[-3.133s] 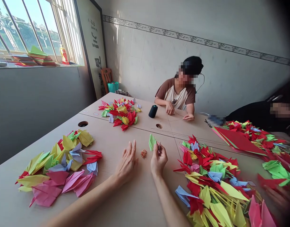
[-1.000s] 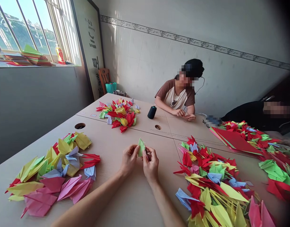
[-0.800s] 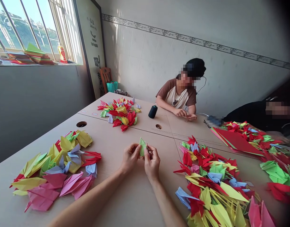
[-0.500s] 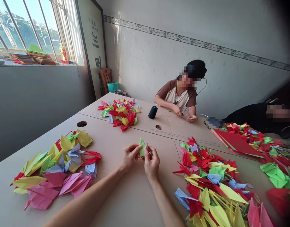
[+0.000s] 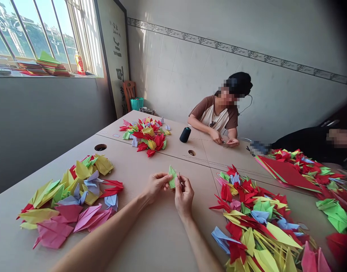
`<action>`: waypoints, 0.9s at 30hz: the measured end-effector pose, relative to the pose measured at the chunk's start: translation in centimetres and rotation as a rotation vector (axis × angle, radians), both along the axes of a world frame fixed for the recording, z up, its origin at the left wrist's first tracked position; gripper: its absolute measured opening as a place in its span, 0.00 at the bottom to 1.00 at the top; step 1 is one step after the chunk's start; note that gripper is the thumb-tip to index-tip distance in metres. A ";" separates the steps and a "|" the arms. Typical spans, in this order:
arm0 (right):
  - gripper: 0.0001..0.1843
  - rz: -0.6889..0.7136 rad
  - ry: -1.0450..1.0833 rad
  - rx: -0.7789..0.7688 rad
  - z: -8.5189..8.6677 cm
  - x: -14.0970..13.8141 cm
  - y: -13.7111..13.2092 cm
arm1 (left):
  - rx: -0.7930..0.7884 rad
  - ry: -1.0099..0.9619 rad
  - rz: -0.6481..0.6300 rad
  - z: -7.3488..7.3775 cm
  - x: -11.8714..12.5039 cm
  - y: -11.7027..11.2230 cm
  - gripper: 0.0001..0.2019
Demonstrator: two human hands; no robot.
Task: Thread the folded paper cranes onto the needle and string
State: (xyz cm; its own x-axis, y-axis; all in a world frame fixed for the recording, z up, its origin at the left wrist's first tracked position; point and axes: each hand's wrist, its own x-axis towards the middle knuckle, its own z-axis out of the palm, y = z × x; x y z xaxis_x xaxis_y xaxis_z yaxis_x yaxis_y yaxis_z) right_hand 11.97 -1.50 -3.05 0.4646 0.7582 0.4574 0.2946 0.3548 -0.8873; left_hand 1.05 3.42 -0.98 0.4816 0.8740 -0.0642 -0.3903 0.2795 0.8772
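Btwn L/R fingers (image 5: pixel 177 185), green ppr (image 5: pixel 171 172), tip up

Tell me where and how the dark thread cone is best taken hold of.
Probably around the middle of the dark thread cone, from the near side: it seems upright, narrowing upward, with a folded-paper pile to its left and a co-worker beyond, to the right.

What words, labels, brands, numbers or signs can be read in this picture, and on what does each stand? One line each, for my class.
None can be read with certainty.
Framed panel: large dark characters, too steeply angled to read.
Bottle on the windowsill: marking too small to read.
Small label on the table: too small to read.
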 end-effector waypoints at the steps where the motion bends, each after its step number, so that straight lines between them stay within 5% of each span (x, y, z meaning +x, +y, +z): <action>1: 0.15 -0.004 -0.008 0.002 0.0 0.0 0.0 | -0.014 -0.008 -0.023 0.0 0.0 0.0 0.13; 21: 0.16 0.077 0.021 -0.102 0.8 0.3 0.0 | -0.033 -0.039 0.070 -0.1 0.3 -0.5 0.13; 27: 0.18 -0.013 -0.104 -0.111 0.9 0.3 -0.2 | 0.036 0.014 0.119 -0.4 0.6 -0.6 0.15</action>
State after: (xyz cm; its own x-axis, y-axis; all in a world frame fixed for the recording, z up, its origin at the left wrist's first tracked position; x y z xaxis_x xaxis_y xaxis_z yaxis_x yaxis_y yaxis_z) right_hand 12.30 -1.68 -2.11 0.4288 0.8011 0.4176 0.3911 0.2521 -0.8852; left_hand 1.60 2.81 -1.41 0.3734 0.9269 -0.0376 -0.4069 0.2001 0.8913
